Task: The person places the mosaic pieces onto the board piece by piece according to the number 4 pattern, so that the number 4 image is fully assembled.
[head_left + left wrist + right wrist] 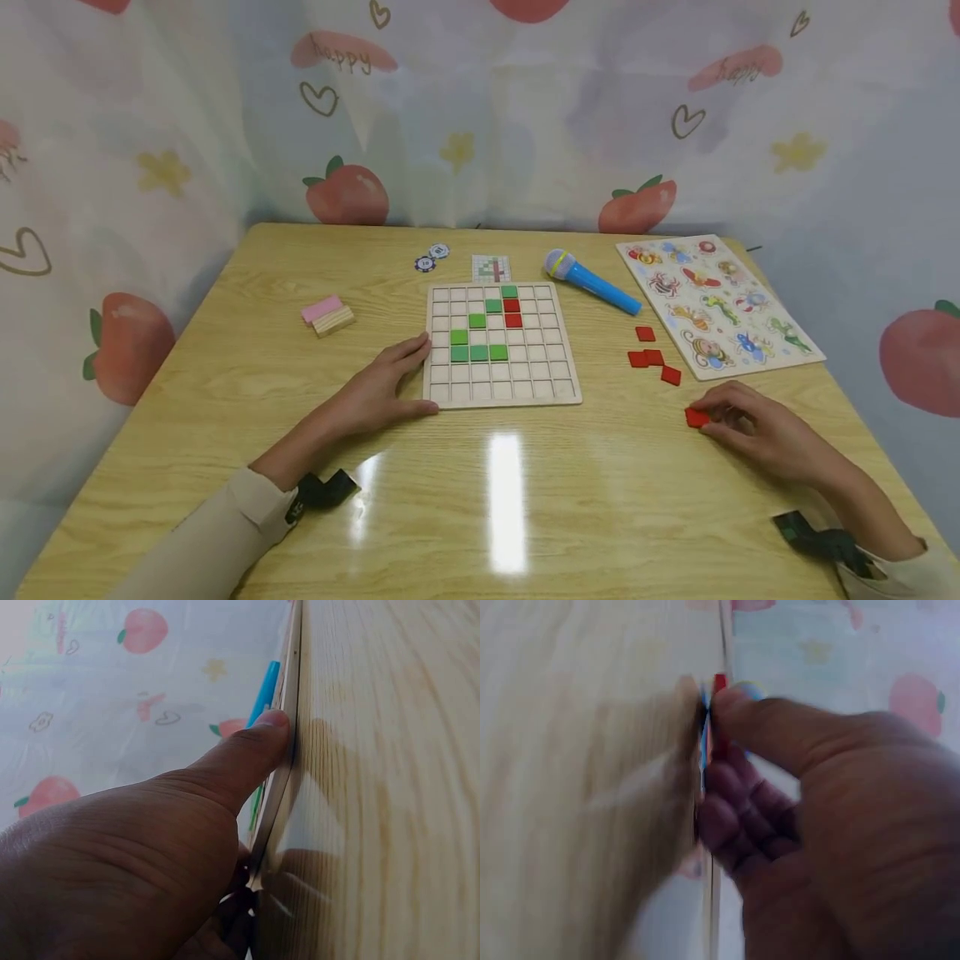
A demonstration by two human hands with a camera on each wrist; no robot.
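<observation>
A square wooden grid board lies flat on the table, with several green tiles and two red tiles in its cells. My left hand rests at its lower left corner, fingertips on the left edge and thumb on the near edge. The left wrist view shows the thumb extended against the board's side. Over at the right, my right hand pinches a red square tile between thumb and fingers, close over the table. Several loose red tiles lie between that hand and the board.
A small pattern card sits behind the board, with two poker chips to its left. A blue toy microphone and a cartoon insect puzzle board lie to the right. Pink and plain wooden blocks lie at left.
</observation>
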